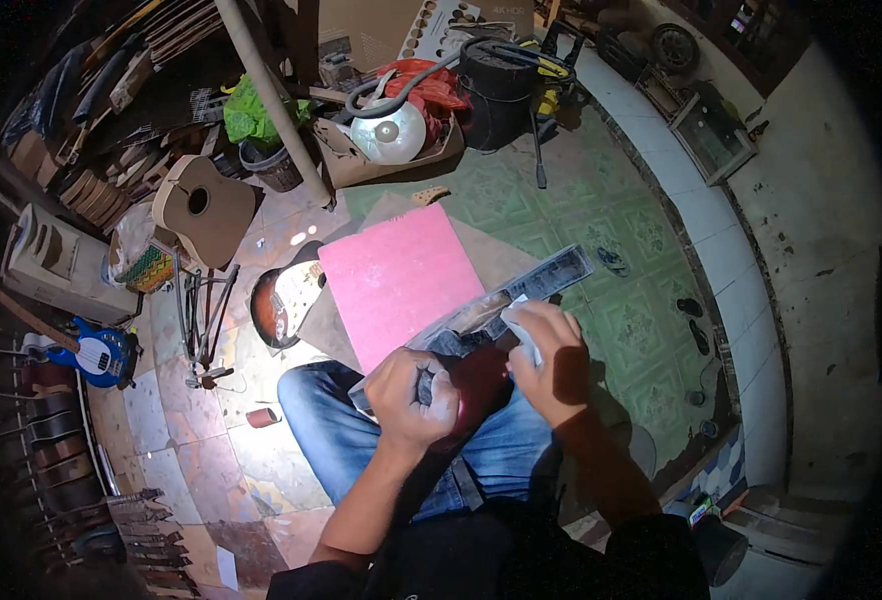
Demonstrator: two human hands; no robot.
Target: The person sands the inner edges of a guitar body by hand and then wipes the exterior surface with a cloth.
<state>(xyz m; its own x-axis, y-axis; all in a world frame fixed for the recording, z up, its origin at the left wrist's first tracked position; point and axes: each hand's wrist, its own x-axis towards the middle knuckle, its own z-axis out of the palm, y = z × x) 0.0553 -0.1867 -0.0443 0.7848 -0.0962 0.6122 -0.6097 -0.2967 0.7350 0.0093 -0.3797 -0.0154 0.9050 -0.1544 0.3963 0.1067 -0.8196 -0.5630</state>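
Long grey strip slants before the lap, overlapping the pink board in view. Right hand: grip clamped on pale folded piece. Left hand: grip curled, contents unclear, cannot tell. Sunburst guitar left of board.

Long dark bar, before square pink sheet; tan wooden guitar body, left; black cylindrical bucket, behind.
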